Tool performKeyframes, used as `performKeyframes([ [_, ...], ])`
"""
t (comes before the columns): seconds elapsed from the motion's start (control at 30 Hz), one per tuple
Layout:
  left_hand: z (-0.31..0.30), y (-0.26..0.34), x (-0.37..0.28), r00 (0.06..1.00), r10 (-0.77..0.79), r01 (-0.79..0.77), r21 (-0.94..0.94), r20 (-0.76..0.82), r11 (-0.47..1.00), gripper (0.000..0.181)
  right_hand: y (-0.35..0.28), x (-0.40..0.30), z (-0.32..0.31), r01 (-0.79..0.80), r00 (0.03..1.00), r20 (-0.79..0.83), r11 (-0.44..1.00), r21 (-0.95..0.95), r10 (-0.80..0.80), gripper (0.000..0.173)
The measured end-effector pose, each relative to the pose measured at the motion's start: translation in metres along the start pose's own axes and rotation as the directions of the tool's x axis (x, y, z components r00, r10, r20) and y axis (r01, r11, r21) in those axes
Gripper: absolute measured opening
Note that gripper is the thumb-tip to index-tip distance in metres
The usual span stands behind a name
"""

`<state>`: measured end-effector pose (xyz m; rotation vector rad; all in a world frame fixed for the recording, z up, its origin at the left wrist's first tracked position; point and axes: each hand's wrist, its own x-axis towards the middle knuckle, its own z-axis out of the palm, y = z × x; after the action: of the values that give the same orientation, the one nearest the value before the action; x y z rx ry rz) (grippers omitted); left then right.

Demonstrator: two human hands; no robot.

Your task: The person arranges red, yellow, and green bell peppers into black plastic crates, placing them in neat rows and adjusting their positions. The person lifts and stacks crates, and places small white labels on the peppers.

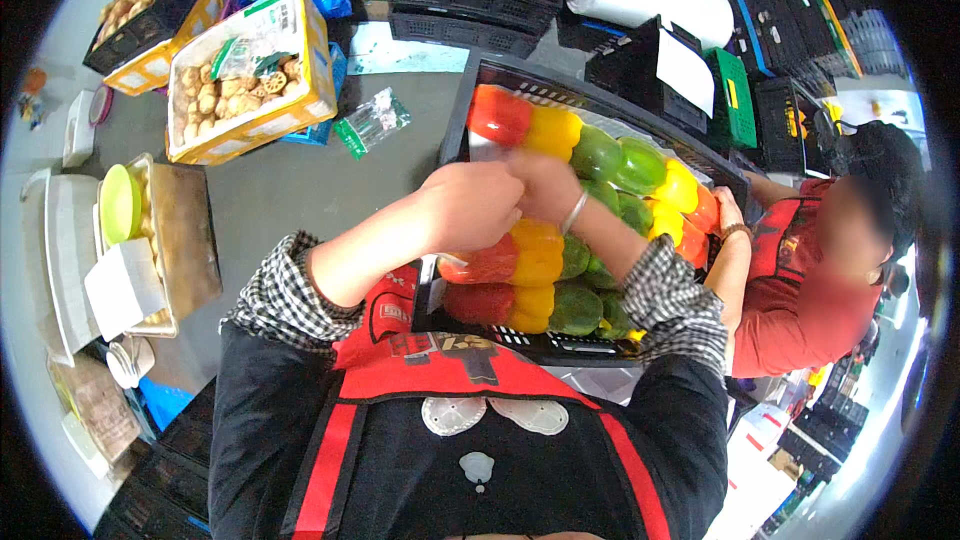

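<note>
My left hand (474, 206) and my right hand (541, 184) meet, fingers curled, above the left part of a black plastic crate (454, 120). Both are somewhat blurred, and whether anything is between the fingers is hidden. The crate holds rows of bell peppers, several seemingly in clear wrapping: a red pepper (498, 116) and a yellow pepper (553, 133) lie at the back, with a green pepper (596, 154) beside them. A red wrapped pepper (480, 262) lies just below my left hand. A silver-coloured bangle circles my right wrist.
A co-worker in red (802, 307) has a hand (726, 210) at the crate's right edge. Left stand a foam box (255, 139) of mushrooms and a tub (184, 240). A plastic bag (373, 122) lies between box and crate. Black crates (465, 30) are stacked behind.
</note>
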<state>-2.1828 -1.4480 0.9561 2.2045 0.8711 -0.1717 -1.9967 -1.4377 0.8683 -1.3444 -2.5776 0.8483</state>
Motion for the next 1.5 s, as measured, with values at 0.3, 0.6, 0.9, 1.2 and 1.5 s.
performKeyframes([
  [0.3, 0.02, -0.015, 0.036, 0.818, 0.114, 0.031, 0.241, -0.563, 0.97, 0.049, 0.025, 0.022, 0.01, -0.097, 0.986, -0.157, 0.965, -0.243, 0.059, 0.046],
  [0.6, 0.076, -0.022, 0.057, 0.961, -0.062, 0.236, 0.675, -0.271, 0.699, 0.051, 0.039, 0.068, -0.008, -0.087, 0.995, 0.039, 0.982, -0.165, 0.095, 0.031],
  [0.9, 0.079, -0.033, 0.051, 0.958, 0.012, 0.174, 0.615, -0.286, 0.769, 0.057, 0.042, 0.079, -0.01, -0.116, 0.902, 0.326, 0.886, -0.449, 0.283, 0.025],
  [1.2, 0.087, -0.042, 0.052, 0.965, 0.059, 0.118, 0.623, -0.255, 0.773, 0.047, 0.023, 0.129, 0.012, -0.587, 0.743, 0.237, 0.78, -0.218, 0.625, 0.027],
  [1.5, 0.066, -0.037, 0.053, 0.913, 0.198, -0.014, 0.458, -0.357, 0.889, 0.044, 0.038, 0.074, -0.004, -0.283, 0.947, -0.121, 0.951, 0.125, 0.298, 0.035],
])
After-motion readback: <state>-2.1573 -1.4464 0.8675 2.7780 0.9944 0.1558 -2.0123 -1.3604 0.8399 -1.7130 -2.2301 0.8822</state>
